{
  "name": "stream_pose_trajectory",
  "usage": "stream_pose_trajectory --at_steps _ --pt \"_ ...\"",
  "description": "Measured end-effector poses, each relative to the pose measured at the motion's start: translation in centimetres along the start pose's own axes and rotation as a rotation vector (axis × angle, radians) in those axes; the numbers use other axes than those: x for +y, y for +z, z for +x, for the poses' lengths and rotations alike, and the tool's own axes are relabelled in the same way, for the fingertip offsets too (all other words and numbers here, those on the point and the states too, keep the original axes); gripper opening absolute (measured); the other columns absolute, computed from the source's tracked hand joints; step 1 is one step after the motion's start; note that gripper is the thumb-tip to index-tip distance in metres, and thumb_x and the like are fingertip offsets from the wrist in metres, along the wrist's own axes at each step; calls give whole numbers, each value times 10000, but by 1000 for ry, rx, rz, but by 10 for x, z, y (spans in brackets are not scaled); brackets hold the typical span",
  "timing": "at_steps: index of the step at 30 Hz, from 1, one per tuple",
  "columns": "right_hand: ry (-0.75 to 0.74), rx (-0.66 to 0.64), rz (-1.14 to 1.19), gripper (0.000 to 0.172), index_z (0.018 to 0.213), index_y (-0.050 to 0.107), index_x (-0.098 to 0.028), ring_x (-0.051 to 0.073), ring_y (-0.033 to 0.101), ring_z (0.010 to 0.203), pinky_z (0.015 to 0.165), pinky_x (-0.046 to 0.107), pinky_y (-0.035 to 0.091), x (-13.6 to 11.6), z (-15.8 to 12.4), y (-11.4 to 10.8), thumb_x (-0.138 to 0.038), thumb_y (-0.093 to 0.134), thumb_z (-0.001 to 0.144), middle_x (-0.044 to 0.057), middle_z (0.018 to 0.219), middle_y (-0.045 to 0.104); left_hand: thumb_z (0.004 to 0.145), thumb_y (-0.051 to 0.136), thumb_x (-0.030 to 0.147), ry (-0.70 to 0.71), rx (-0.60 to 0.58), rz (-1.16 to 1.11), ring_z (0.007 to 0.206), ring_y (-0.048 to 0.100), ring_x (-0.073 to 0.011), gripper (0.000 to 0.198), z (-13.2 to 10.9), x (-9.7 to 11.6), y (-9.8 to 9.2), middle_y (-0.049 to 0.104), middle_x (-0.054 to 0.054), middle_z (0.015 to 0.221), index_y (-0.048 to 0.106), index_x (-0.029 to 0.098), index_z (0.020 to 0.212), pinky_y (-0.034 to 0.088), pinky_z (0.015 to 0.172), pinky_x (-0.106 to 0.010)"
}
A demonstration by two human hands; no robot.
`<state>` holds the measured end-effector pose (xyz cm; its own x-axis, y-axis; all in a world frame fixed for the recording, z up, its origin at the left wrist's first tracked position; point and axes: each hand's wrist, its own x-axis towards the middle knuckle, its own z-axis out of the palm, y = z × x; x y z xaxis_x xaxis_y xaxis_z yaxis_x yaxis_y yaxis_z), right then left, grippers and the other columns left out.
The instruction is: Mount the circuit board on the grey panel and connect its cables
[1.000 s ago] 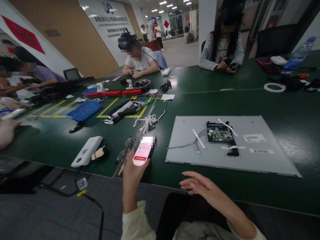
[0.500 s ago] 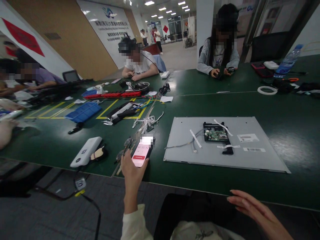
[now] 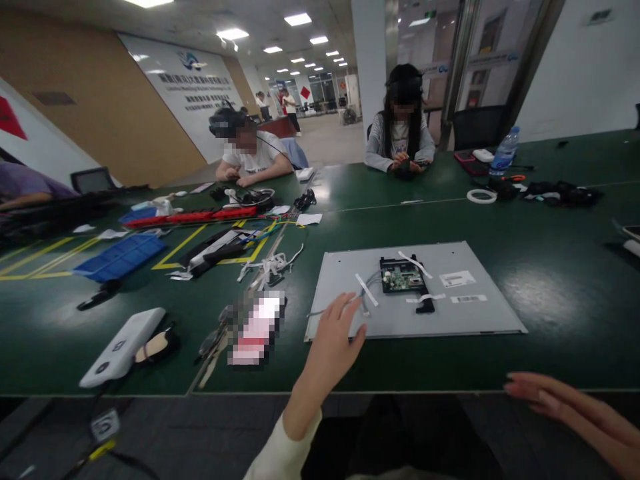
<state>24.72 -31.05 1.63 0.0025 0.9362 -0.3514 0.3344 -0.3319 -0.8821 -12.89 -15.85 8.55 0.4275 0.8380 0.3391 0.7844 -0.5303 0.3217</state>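
Observation:
A grey metal panel lies flat on the green table. A green circuit board in a black frame sits on it, with white tape strips and thin grey cables. Over the panel's left front corner is my left hand, fingers spread, holding nothing. To its left the phone, partly pixelated, rests on the table. My right hand is at the table's front edge on the right, fingers stretched out and holding nothing.
White power bank, blue tray, red power strip and white strips lie on the left. A tape roll and water bottle stand farther back right. Two people sit across the table.
My left hand has let go of the phone and moved right, to the panel's corner. The phone now lies on the table. The view has shifted; my right hand remains at the front edge.

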Motion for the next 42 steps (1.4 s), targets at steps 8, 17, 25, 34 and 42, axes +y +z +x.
stream_pose_trajectory --at_steps 8,17,25,34,42 --pt "-439 101 -354 422 1176 639 -236 257 569 1142 1020 441 414 -116 164 -11 -471 438 887 76 1206 633 870 513 313 -37 -95 102 1202 495 -293 492 122 4 59 523 -161 1300 429 126 1317 405 997 -431" --pt "-734 258 -429 521 1326 485 -199 237 448 1265 1082 441 326 -101 282 43 -493 371 912 120 1351 502 936 370 456 -42 -67 -100 1361 332 -258 596 124 -32 113 355 -169 1464 276 128 1424 295 1101 -425" --pt "-779 120 -546 705 1421 357 -231 275 381 1312 1070 475 301 -94 281 43 -565 521 822 120 1426 418 928 388 436 -54 -98 -105 1358 338 -269 572 122 -38 113 363 -158 1464 310 140 1411 278 1113 -450" --pt "-817 53 -645 868 1459 293 -238 314 354 1322 1067 509 249 -97 281 44 -612 597 737 146 1445 382 922 412 397 -61 -98 -115 1361 328 -269 549 123 -40 113 373 -153 1458 325 145 1402 284 1106 -473" --pt "-816 72 -608 836 1457 290 -255 308 349 1323 1078 509 234 -97 278 44 -600 586 756 117 1449 387 914 434 374 -47 -102 -137 1356 337 -260 550 126 -43 116 378 -149 1454 324 143 1400 286 1110 -457"
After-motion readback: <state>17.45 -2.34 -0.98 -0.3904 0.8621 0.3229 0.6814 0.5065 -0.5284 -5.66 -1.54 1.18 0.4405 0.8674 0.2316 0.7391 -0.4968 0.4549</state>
